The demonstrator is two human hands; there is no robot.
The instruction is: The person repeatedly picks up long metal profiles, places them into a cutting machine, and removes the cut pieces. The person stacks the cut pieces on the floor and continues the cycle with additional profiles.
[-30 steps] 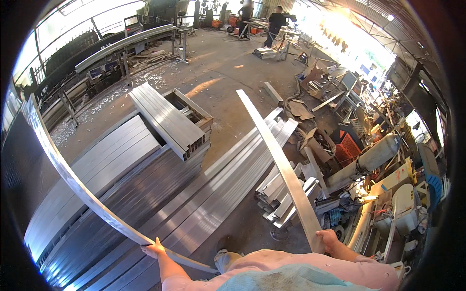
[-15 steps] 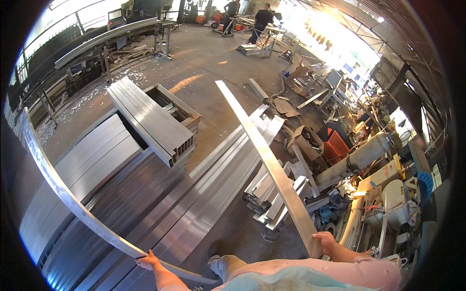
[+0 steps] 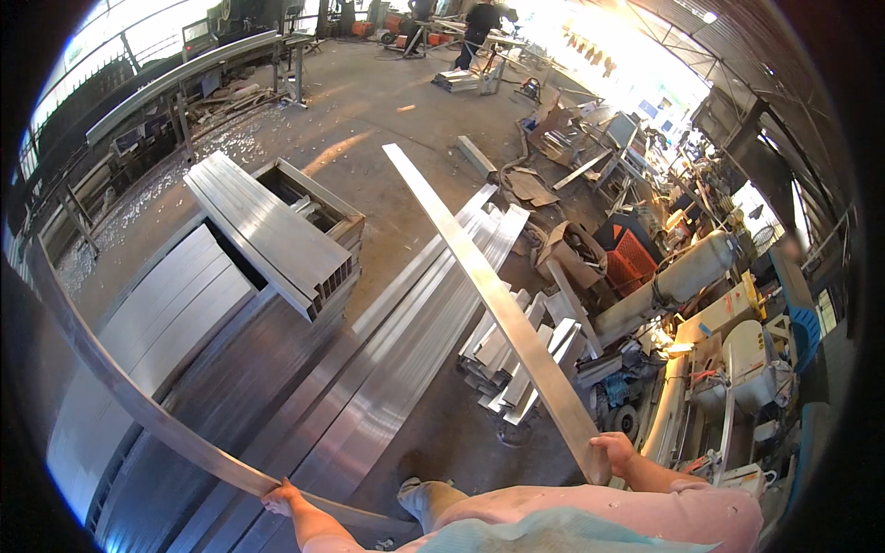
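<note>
Right hand [image 3: 616, 452] still gripping metal strip [image 3: 489, 295]

The long flat silvery metal strip [image 3: 120, 387] in the left hand [image 3: 281, 498] runs off into the dark fisheye rim at its far end. Past that strip, the grey stacked metal sheets [image 3: 138, 369] are cut by the same rim. The left hand's fingers curl under the strip, hidden. Far beyond it, a dark-clothed person [image 3: 479, 23] is too small to make out
</note>
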